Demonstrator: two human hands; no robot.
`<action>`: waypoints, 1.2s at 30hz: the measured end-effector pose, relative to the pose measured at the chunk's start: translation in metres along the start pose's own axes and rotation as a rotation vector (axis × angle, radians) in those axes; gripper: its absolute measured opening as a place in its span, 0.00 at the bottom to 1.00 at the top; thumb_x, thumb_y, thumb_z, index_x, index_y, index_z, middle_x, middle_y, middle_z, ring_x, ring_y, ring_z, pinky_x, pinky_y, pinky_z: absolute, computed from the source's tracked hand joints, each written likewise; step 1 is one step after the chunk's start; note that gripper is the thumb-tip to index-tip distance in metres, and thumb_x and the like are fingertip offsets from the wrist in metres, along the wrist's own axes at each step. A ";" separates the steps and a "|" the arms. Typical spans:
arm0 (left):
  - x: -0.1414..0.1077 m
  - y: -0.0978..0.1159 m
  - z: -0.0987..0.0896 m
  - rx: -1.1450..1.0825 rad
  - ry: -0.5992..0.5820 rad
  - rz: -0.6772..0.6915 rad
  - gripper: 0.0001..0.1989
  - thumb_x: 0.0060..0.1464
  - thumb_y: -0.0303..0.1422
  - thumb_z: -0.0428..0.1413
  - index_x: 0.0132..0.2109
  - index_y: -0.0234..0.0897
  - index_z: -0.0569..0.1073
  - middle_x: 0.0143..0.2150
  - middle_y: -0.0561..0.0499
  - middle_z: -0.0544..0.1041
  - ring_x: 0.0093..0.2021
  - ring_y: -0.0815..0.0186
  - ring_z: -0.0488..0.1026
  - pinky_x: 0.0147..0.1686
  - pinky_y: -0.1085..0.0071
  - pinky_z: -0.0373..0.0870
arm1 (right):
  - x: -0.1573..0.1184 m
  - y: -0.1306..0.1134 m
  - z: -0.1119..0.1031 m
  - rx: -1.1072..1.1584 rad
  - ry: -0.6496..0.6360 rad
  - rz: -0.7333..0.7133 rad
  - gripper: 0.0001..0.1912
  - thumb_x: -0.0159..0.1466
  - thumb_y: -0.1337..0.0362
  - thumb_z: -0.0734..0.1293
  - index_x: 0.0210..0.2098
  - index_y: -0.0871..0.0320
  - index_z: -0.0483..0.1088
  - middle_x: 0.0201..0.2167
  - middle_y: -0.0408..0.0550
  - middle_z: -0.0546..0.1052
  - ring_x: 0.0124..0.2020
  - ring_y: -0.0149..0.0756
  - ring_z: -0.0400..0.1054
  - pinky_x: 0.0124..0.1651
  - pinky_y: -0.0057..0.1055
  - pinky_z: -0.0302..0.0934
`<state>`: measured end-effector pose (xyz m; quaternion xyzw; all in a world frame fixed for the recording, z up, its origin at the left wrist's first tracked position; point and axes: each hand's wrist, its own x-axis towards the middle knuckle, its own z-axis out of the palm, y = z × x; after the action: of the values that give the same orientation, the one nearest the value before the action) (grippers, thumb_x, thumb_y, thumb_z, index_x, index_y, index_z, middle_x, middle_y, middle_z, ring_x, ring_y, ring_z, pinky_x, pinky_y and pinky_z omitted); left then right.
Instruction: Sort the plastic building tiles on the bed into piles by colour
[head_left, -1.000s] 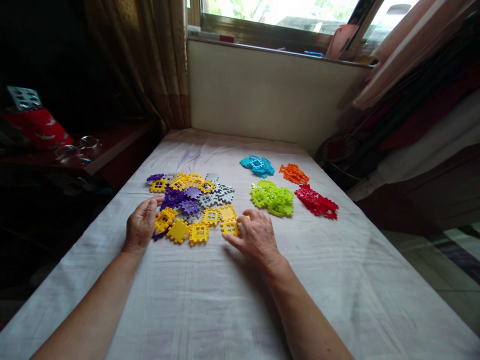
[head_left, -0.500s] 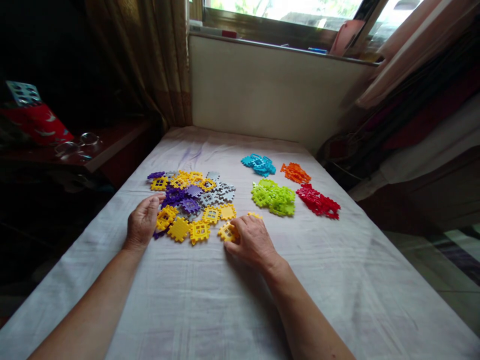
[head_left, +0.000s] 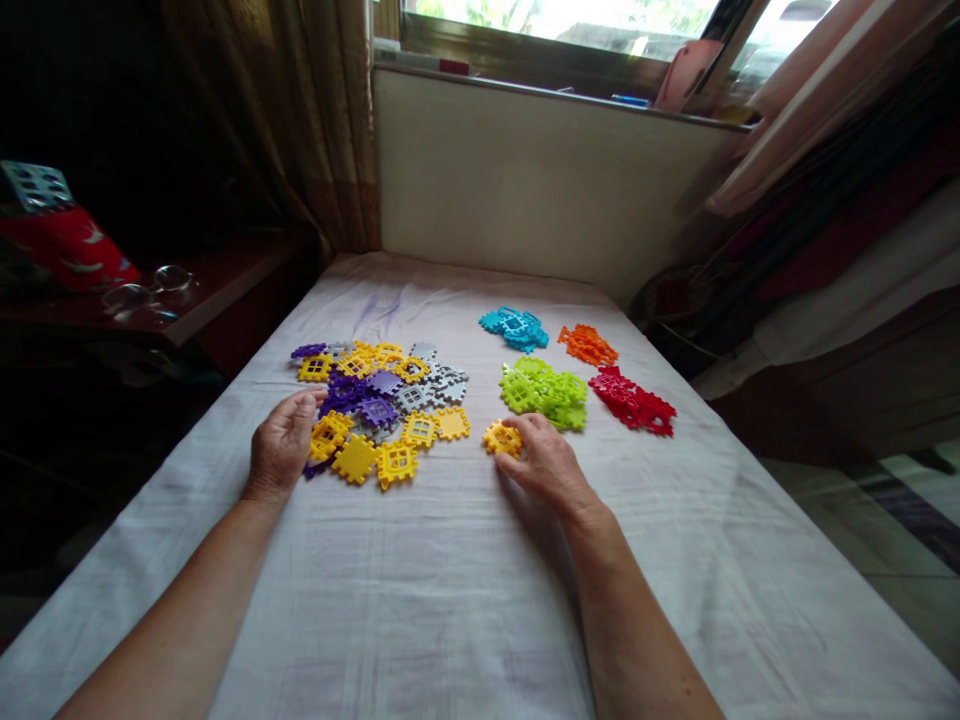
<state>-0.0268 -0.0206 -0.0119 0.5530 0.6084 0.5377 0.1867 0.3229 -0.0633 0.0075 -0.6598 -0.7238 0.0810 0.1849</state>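
Note:
My right hand (head_left: 551, 462) has its fingers closed on a yellow window-patterned piece (head_left: 501, 438), which lies on the sheet just in front of the lime green pile (head_left: 544, 393). At the left edge of a mixed pile, my left hand (head_left: 282, 443) rests with its fingers together; anything inside them is hidden. That pile holds purple pieces (head_left: 346, 392), grey pieces (head_left: 448, 383) and yellow pieces (head_left: 355, 459). Several yellow ones lie along its near side, among them a plain square (head_left: 453, 423) at its right end.
Beyond the green pile is a blue pile (head_left: 515, 328), with an orange pile (head_left: 589, 344) and a red pile (head_left: 634, 401) to the right. A pale sheet (head_left: 360, 620) covers the surface. Glasses (head_left: 154, 290) and a red pouch (head_left: 75, 250) are on a side table at left.
My right hand has moved right with the yellow piece, away from the mixed pile to the front of the green one. My left hand has stayed nearly still.

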 end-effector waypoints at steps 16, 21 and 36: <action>0.000 -0.001 0.000 0.017 -0.014 -0.007 0.23 0.59 0.51 0.49 0.46 0.38 0.76 0.49 0.46 0.80 0.49 0.59 0.77 0.48 0.63 0.76 | -0.002 -0.003 -0.002 -0.091 -0.006 0.043 0.22 0.58 0.61 0.69 0.52 0.53 0.73 0.52 0.54 0.74 0.52 0.45 0.67 0.55 0.39 0.59; 0.001 -0.002 0.001 0.014 -0.007 0.024 0.22 0.59 0.50 0.50 0.45 0.39 0.76 0.49 0.45 0.80 0.49 0.58 0.78 0.51 0.61 0.75 | -0.002 -0.026 0.008 -0.097 0.089 -0.128 0.22 0.61 0.59 0.69 0.55 0.52 0.72 0.64 0.58 0.65 0.65 0.53 0.54 0.63 0.51 0.50; 0.003 -0.007 0.002 -0.001 -0.003 0.045 0.22 0.58 0.51 0.50 0.44 0.38 0.76 0.50 0.44 0.79 0.52 0.58 0.75 0.58 0.60 0.69 | -0.006 -0.050 0.021 -0.026 0.049 -0.257 0.06 0.65 0.66 0.65 0.34 0.57 0.75 0.62 0.56 0.69 0.68 0.52 0.52 0.65 0.55 0.46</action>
<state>-0.0293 -0.0162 -0.0178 0.5674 0.5951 0.5413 0.1757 0.2692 -0.0719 0.0057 -0.5658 -0.7987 0.0310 0.2027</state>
